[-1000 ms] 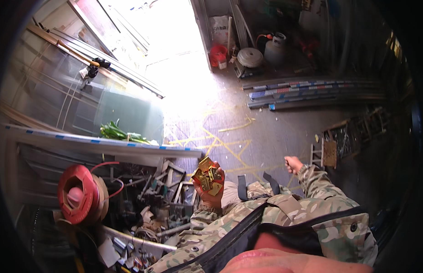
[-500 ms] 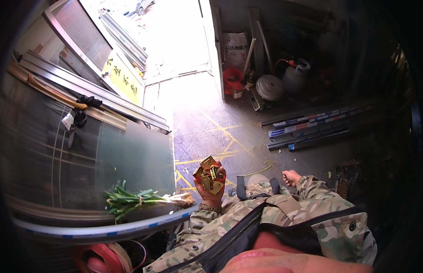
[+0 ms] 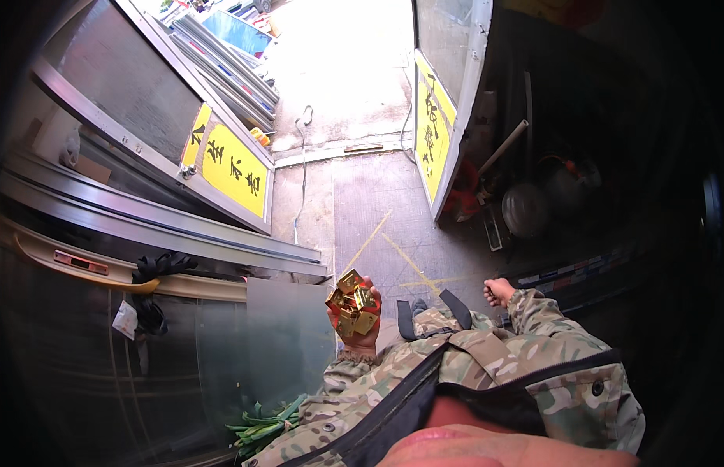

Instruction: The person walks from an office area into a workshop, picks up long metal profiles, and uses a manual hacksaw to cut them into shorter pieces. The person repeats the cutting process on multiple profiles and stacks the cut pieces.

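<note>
A pile of shiny gold-coloured metal fittings [image 3: 354, 303] rests in my left hand [image 3: 363, 339], flat plates with bent edges. The fingers curl up around the pile from below and the right side. My right hand [image 3: 498, 292] hangs at my right side with its fingers curled closed; what is inside them, if anything, is hidden. Camouflage sleeves cover both arms. To the left of my left hand stands a sheet of glass or dark panel [image 3: 276, 327], apart from the fittings. A bunch of green onions [image 3: 265, 428] lies at the lower left, partly covered by my sleeve.
Ahead is a bright doorway with a low sill [image 3: 362, 148]. Door leaves with yellow signs stand on the left [image 3: 233, 167] and right [image 3: 434, 128]. Long metal profiles [image 3: 167, 218] line the left side. A dark cable [image 3: 302, 171] crosses the floor. A round metal pot [image 3: 525, 210] sits right.
My view has moved forward toward the doorway; the right door leaf has come into view and the green onions have slid lower. My left hand still holds the fittings; my right stays closed.
</note>
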